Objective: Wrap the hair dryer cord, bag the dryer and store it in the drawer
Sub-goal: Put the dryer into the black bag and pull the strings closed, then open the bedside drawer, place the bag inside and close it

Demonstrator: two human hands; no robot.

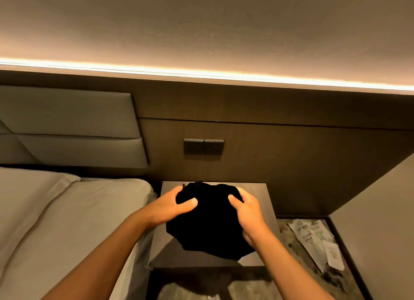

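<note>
Black bag [210, 223] was the thing both hands held, a bulging dark fabric pouch over the top of the nightstand [255, 201]. Whether it rested on the surface or was lifted just clear of it could not be told from this angle. The dryer itself was not visible (the fabric was too dark to show any shape inside), and no cord showed outside the pouch. A bit of drawstring seemed to stick up at the far edge of the bag, though it was small and hard to make out.

The left hand [170, 207] clasped the bag's upper left side, thumb pressed across the front of the fabric and fingers curled behind. The right hand [248, 212] gripped the upper right side in much the same way, thumb on the front, the rest of the fingers wrapped around the far side. Both forearms reached in from the lower edge of the view.

To the left of the nightstand lay a bed [67, 210] with a pale sheet, and a padded headboard [67, 122] stood behind it. A pair of wall switches [203, 146] sat on the dark panel above the nightstand. On a lower marbled shelf to the right lay some paper packets [313, 237], well apart from the bag.
</note>
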